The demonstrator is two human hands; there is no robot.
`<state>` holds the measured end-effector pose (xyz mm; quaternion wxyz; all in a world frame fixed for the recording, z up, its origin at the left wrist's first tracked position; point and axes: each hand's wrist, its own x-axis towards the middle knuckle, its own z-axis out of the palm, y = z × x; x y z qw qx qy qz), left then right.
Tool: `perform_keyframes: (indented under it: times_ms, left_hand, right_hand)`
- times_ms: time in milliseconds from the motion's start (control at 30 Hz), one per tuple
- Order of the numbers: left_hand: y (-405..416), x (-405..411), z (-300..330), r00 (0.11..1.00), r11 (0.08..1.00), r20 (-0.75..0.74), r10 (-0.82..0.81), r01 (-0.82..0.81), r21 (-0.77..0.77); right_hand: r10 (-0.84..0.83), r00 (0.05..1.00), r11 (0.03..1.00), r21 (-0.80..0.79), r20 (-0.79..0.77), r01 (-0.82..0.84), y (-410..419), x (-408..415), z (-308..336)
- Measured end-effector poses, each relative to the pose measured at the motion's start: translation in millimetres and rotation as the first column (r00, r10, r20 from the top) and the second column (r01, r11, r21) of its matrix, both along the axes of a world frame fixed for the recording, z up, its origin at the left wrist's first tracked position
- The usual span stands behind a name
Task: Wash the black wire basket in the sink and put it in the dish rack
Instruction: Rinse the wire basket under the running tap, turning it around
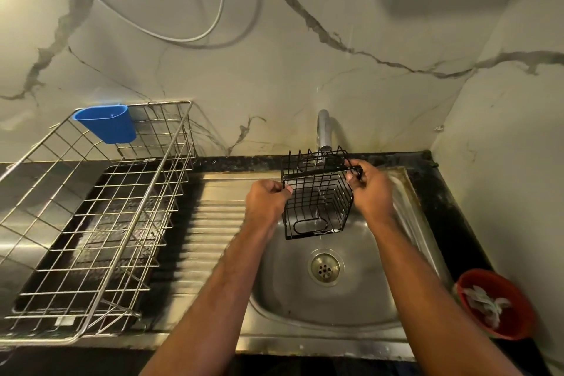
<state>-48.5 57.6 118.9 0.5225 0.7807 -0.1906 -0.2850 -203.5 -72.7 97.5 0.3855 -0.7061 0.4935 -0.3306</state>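
Note:
The black wire basket (pixel 317 198) hangs over the steel sink (pixel 293 293), right under the tap (pixel 323 131). A thin stream of water runs down through it. My left hand (pixel 267 200) grips the basket's left rim. My right hand (pixel 370 189) pinches its upper right rim. The basket is held upright with its open top tilted toward me. The steel wire dish rack (pixel 91 217) stands on the counter to the left with nothing in it.
A blue plastic cup (pixel 106 123) hangs on the rack's back edge. A red bowl (pixel 496 304) with scraps sits at the right of the sink. The ribbed drainboard (pixel 210 229) lies between rack and basin. Marbled walls close in behind and on the right.

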Motion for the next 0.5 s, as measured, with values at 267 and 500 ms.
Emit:
perform_keyframes:
  times_ms: [267,500]
  left_hand:
    - [4.8,3.6,0.7,0.999,1.0,0.051,-0.015,0.015,0.004]
    - [8.8,4.8,1.8,0.999,1.0,0.039,-0.028,0.029,-0.012]
  right_hand:
    - [-0.006,1.0,1.0,-0.012,0.015,0.006,-1.0,6.2,-1.5]
    - [-0.003,1.0,1.0,-0.007,0.006,0.003,-1.7,7.2,-3.7]
